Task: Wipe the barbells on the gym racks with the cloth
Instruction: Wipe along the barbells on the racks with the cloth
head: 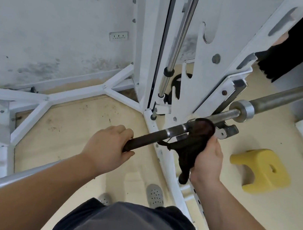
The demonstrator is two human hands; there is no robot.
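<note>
Hands grip one barbell that runs diagonally from lower left to upper right across the white rack. The left hand is curled fully around the dark, knurled part of the bar, fingers over the top and thumb underneath, with no cloth in it. The right hand sits just further along, fingers closed around a dark cloth. The cloth is bunched over the bar near a bright ring on the shaft, and its loose end hangs down below the palm. Beyond the cloth the bar passes a metal hook on the rack upright, then a thick silver collar, and its grey sleeve reaches toward the upper right edge. A chrome guide rod stands upright inside the rack frame. On the pale floor to the right of the rack lies a yellow stool, well apart from the hands. Two grey perforated shoes show below, beside the rack's base rail.
</note>
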